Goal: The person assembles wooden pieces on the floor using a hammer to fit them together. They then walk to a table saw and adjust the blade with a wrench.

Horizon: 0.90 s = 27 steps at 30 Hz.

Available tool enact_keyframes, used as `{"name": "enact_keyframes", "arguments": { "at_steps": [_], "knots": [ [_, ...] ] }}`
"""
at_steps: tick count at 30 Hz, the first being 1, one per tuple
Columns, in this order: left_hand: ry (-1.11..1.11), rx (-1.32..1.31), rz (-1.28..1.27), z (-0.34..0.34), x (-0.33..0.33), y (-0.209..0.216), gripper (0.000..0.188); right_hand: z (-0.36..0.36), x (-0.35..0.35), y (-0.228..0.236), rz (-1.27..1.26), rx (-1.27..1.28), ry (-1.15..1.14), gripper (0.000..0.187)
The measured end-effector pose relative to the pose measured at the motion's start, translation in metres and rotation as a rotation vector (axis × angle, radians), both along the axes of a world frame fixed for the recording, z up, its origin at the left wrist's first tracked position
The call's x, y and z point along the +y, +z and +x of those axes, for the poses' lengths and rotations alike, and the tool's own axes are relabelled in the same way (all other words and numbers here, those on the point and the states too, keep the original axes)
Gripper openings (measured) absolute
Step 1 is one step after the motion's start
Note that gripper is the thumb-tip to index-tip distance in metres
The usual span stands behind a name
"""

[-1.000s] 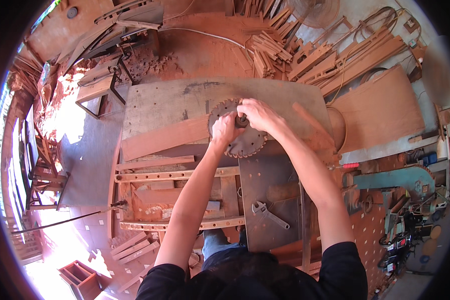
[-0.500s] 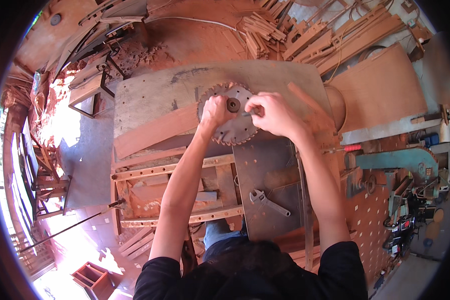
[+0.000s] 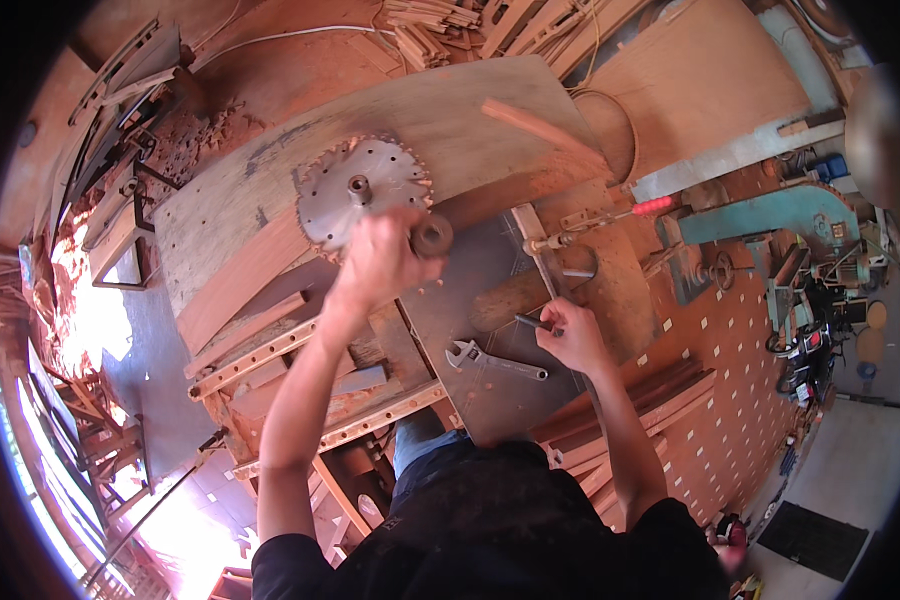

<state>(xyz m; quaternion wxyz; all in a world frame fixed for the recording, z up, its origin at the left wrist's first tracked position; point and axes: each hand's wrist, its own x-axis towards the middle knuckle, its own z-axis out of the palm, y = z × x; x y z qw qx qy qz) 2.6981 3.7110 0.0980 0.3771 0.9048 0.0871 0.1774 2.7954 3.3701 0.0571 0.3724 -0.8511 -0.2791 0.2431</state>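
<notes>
My left hand [image 3: 378, 258] is closed on a dark round flange [image 3: 431, 237] with a hole through its middle, over the dark metal plate [image 3: 440, 320]. Behind that hand the toothed circular saw blade [image 3: 322, 196] lies flat on the worn wooden table top, and a short metal sleeve [image 3: 358, 187] stands up at its centre. My right hand [image 3: 576, 340] pinches a short dark rod [image 3: 532, 321], low over the plate's right side. An adjustable wrench [image 3: 496, 361] rests on the plate between my forearms.
A reddish board [image 3: 245, 275] lies left of the blade, and a wood strip [image 3: 540, 132] at the table's far right. A red-handled clamp [image 3: 652, 206] and a teal machine part [image 3: 770, 214] stand to the right. Wood scraps [image 3: 432, 30] are piled beyond the table.
My left hand has lifted the flange off the blade's centre and brought it nearer, uncovering the sleeve. My right hand has moved back from the blade toward me, holding the rod. The view has shifted right.
</notes>
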Motion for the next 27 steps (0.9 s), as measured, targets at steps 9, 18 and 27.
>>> {"name": "enact_keyframes", "arguments": {
  "at_steps": [9, 18, 27],
  "knots": [
    [-0.108, 0.321, 0.006, -0.031, -0.089, -0.112, 0.056, -0.04, -0.069, -0.045, -0.256, -0.334, 0.131, 0.027],
    [0.044, 0.234, 0.016, -0.06, -0.082, -0.108, 0.057, -0.016, 0.053, 0.01, 0.008, -0.289, 0.17, 0.019],
    [0.965, 0.103, -0.031, -0.073, 0.093, -0.142, 0.051, 0.088, 0.253, -0.071, 0.016, -0.51, -0.038, 0.035]
  ]
}}
